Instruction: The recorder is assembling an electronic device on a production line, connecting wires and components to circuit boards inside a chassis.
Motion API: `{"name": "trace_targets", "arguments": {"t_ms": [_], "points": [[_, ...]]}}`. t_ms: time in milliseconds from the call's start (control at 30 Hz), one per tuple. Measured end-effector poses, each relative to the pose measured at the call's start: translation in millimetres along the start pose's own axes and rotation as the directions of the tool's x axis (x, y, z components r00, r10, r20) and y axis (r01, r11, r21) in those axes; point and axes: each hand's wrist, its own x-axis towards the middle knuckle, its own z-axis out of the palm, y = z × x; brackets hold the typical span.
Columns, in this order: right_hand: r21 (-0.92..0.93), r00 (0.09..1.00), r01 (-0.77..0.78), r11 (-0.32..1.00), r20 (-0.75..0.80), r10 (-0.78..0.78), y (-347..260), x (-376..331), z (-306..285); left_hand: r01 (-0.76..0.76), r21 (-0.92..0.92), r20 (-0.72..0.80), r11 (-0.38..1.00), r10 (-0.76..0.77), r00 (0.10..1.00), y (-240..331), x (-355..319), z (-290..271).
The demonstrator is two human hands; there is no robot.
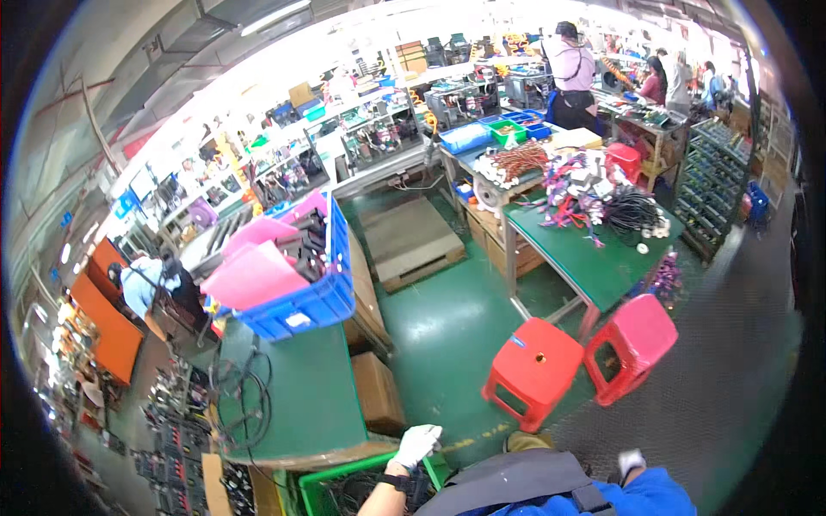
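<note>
My left hand [416, 445], in a white glove, rests with curled fingers on the rim of a green crate [320, 487] at the bottom of the view, and dark cables lie inside that crate. My right hand [631, 461], also gloved in white, shows only as a small patch above my blue sleeve at the lower right; whether it holds anything cannot be made out. A green-topped table [297, 404] with loose black cables [243, 397] lies just left of my left hand.
A blue crate [308, 306] with pink sheets sits on the left table. Cardboard boxes [377, 391] stand beside it. A red stool [533, 370] and a pink stool [630, 344] stand on the green floor before another green table [594, 258] piled with cables. People work at benches farther off.
</note>
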Motion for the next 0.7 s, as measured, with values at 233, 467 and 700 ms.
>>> {"name": "trace_targets", "arguments": {"t_ms": [233,467,700], "points": [[0.822,0.902,0.384,0.421,-0.431,0.018,-143,229,-513,-0.132,0.341,0.028,0.931,0.130,0.991,70,111,-88],[0.613,0.773,0.633,0.472,-0.533,-0.345,-289,312,-671,-0.407,0.373,0.129,0.834,0.388,0.913,191,322,-178],[0.708,0.895,0.414,0.572,-0.203,-0.397,-221,396,-744,-0.549,0.074,0.240,0.833,0.519,0.820,336,511,-241]]}}
